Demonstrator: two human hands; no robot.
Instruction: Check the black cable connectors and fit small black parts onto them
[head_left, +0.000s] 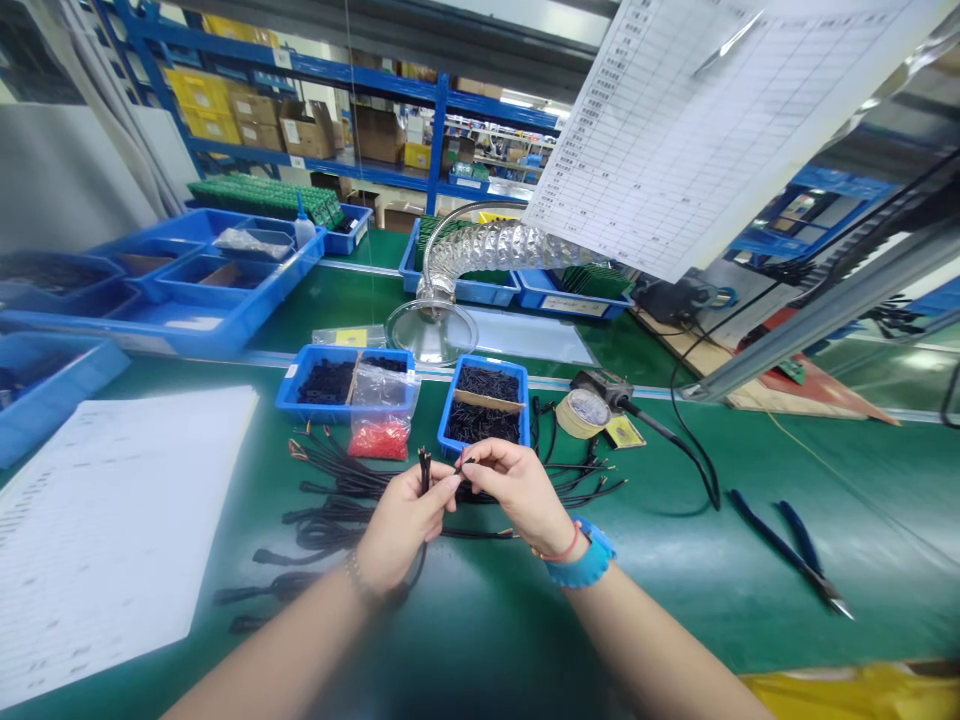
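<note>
My left hand (405, 525) is closed around black cables (425, 470), whose bare wire tips point up between thumb and fingers. Close beside it, my right hand (519, 490) pinches a small dark piece (466, 464) against the cable ends; its exact kind is hard to make out. Just beyond the hands stands a blue bin (448, 412) of short black tubes, split by a cardboard divider. To its left are another blue bin (309, 411) with black parts and a clear bag of red pieces (379, 440). More black cables (330, 487) lie under and around both hands.
Blue-handled pliers (810, 562) lie at the right, near a round tin (583, 412) and a black cord (694, 460). Papers (127, 540) cover the left side. A foil duct (510, 248) with a clear hood (431, 335) and a hanging form (675, 150) occupy the space ahead.
</note>
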